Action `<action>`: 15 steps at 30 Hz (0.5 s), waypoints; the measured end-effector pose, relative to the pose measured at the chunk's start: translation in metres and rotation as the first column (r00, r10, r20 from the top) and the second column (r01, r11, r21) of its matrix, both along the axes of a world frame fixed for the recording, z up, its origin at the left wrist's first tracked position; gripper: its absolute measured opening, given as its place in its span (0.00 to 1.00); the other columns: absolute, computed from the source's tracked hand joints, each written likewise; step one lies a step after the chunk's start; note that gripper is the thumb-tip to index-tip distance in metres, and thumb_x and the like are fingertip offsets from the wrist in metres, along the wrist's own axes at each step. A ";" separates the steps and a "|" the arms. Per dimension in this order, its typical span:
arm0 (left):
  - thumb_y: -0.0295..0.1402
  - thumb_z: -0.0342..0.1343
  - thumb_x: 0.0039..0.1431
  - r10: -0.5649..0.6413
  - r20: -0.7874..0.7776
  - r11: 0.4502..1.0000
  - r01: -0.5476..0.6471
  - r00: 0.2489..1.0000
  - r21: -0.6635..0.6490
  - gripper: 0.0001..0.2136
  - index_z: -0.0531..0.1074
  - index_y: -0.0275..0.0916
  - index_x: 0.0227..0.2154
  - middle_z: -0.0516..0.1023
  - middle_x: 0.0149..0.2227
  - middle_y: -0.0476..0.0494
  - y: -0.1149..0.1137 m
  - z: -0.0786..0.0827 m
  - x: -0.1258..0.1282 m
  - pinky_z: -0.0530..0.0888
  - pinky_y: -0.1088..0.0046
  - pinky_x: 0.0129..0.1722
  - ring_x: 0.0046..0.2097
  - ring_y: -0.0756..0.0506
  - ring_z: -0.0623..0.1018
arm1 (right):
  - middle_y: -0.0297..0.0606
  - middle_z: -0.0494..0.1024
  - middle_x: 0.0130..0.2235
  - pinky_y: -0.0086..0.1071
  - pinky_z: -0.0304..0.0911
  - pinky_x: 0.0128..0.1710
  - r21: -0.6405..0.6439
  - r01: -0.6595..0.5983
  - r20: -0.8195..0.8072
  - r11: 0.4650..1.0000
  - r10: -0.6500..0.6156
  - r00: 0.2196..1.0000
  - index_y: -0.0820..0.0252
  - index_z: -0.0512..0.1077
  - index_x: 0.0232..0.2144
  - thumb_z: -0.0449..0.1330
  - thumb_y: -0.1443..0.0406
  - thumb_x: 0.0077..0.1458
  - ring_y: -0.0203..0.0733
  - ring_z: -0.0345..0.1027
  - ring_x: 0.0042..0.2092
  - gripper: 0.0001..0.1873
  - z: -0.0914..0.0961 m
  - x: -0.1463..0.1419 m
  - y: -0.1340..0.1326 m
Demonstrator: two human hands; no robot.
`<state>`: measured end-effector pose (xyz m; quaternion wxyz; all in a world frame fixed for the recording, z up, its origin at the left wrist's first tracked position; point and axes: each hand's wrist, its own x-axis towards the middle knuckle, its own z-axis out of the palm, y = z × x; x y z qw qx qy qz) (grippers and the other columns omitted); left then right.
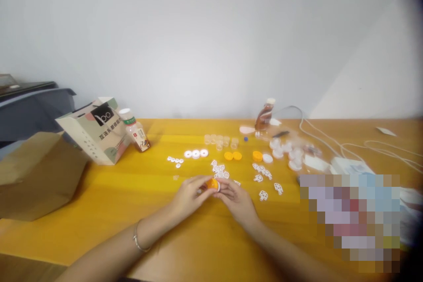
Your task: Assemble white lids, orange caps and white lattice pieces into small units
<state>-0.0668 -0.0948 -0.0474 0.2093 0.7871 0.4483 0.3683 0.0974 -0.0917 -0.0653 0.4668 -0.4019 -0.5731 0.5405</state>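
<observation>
Near the middle of the table, my left hand (194, 191) and my right hand (236, 198) meet around a small round orange piece with a white rim (212, 183). Fingers of both hands are closed on it, and they hide part of it. Just beyond my hands lies a cluster of white cut-out plastic pieces (220, 169). More such white pieces (263, 195) lie to the right of my right hand. Farther back are orange round caps (233, 156), white rings (196, 153) and small clear cups (219, 144). Several tiny white parts (175, 160) lie left of these.
A paper gift bag (99, 132) and a bottle with a white cap (135, 131) stand at the left, behind a brown paper bag (42, 176). A dark drink bottle (264, 115) stands at the back. White round pieces (295, 157) and cables (324, 134) lie to the right.
</observation>
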 end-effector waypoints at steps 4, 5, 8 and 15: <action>0.38 0.49 0.55 0.003 -0.031 1.000 -0.003 1.000 -0.001 0.15 0.67 0.38 0.43 0.74 0.35 0.43 -0.002 0.000 0.001 0.71 0.72 0.37 0.35 0.48 0.73 | 0.35 0.76 0.36 0.38 0.65 0.44 0.029 -0.011 0.016 1.000 0.011 1.000 0.55 0.68 0.37 0.59 0.66 0.44 0.40 0.72 0.37 0.13 0.001 0.000 -0.002; 0.38 0.49 0.55 -0.002 -0.045 1.000 0.002 0.999 0.003 0.15 0.67 0.38 0.44 0.74 0.36 0.43 -0.002 0.000 0.001 0.70 0.72 0.38 0.35 0.48 0.73 | 0.35 0.76 0.36 0.38 0.65 0.44 0.035 -0.013 0.021 0.999 0.012 1.000 0.55 0.69 0.37 0.59 0.65 0.44 0.40 0.71 0.38 0.13 0.001 0.000 -0.003; 0.37 0.48 0.56 -0.023 -0.073 1.000 0.024 0.997 0.008 0.15 0.66 0.38 0.45 0.73 0.36 0.42 -0.003 0.000 0.000 0.70 0.71 0.39 0.36 0.48 0.72 | 0.36 0.76 0.38 0.39 0.65 0.45 0.045 -0.023 0.043 0.999 0.021 0.999 0.54 0.69 0.37 0.59 0.64 0.45 0.41 0.71 0.40 0.13 0.001 0.001 -0.004; 0.37 0.48 0.56 -0.082 -0.087 0.997 0.082 0.993 0.000 0.16 0.65 0.39 0.46 0.72 0.38 0.42 -0.004 0.003 -0.003 0.68 0.72 0.40 0.38 0.48 0.71 | 0.37 0.76 0.38 0.39 0.65 0.45 0.042 -0.024 0.075 0.999 0.021 0.997 0.55 0.68 0.37 0.60 0.63 0.45 0.41 0.70 0.40 0.14 -0.001 0.003 -0.004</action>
